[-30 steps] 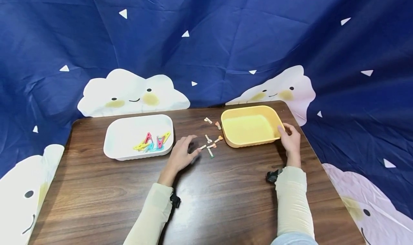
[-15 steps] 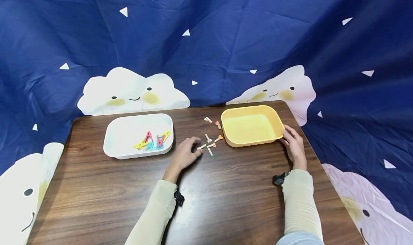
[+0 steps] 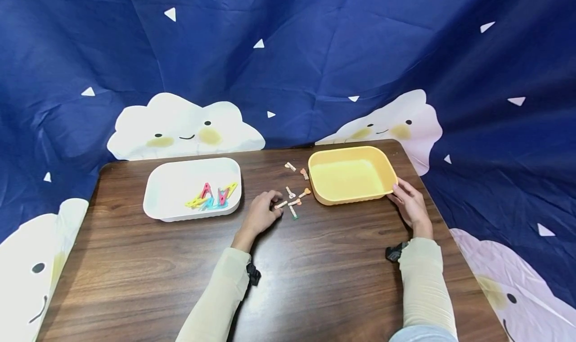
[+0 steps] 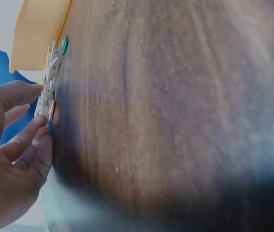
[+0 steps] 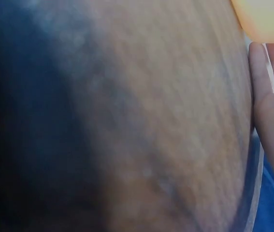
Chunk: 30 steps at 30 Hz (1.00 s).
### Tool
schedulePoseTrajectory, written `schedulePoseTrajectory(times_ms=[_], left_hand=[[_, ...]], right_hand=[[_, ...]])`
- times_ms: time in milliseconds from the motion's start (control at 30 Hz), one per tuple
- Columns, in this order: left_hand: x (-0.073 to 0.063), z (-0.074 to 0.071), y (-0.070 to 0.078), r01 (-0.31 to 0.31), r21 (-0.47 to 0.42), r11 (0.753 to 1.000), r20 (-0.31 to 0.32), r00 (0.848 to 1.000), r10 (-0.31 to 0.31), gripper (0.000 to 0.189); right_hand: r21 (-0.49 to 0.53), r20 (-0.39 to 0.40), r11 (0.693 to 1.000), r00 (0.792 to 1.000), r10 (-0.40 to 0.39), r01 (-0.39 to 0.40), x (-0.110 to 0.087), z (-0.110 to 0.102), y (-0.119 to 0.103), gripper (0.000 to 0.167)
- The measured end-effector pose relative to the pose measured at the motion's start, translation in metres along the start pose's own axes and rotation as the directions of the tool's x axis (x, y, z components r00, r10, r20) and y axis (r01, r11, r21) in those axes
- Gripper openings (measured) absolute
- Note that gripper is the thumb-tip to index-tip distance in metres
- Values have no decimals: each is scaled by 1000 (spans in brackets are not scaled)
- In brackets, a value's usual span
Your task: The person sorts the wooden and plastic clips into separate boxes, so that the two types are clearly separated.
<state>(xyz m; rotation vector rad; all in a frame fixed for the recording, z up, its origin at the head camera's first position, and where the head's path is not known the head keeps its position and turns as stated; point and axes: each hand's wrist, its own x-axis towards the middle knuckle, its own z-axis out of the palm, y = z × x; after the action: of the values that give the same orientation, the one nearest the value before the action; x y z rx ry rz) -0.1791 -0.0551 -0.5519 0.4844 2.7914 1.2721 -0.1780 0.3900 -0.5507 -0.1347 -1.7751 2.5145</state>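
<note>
In the head view my left hand is low over the table, thumb and fingertips on either side of a small wooden clothespin, pinching it. The left wrist view shows the thumb and forefinger at opposite sides of the small clothespins. Several more lie just to the right, among them one with a green end and one with an orange heart. My right hand rests its fingertips against the right end of the yellow bin; its fingers look fairly straight in the right wrist view.
To the left stands a white bin with several red, yellow and blue plastic clothespins in it. Two small clothespins lie towards the back, beside the yellow bin. A blue cloth with clouds hangs behind the wooden table.
My left hand has moved slightly right and its fingers have closed in on the small clothespin, which shifted a little left. My right hand's thumb has left the yellow bin's inside and the hand has drawn back.
</note>
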Motion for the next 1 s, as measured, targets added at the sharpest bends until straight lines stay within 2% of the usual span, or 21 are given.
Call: schedulePoseTrajectory(times_ms=[133,367,567,1000], left_hand=[[3,5,1,22,13,1000,-19,1000,-22,33],[4,14,1,63,59,996,-86,995,-58,14],[4,16,0,104,-36,994,-141,984,-108,13],[5,10,3,134,-117,984,-110,983,-147,16]], right_hand=[[23,0,1000,1000,-4,4,1,-2,-1,29],[24,14,1000,1000,7,-8,1,-3,0,33],[12,25,1000,1000,6,-6,1,-3,1,36],[23,21,1000,1000,1,-2,2,-6,3,30]])
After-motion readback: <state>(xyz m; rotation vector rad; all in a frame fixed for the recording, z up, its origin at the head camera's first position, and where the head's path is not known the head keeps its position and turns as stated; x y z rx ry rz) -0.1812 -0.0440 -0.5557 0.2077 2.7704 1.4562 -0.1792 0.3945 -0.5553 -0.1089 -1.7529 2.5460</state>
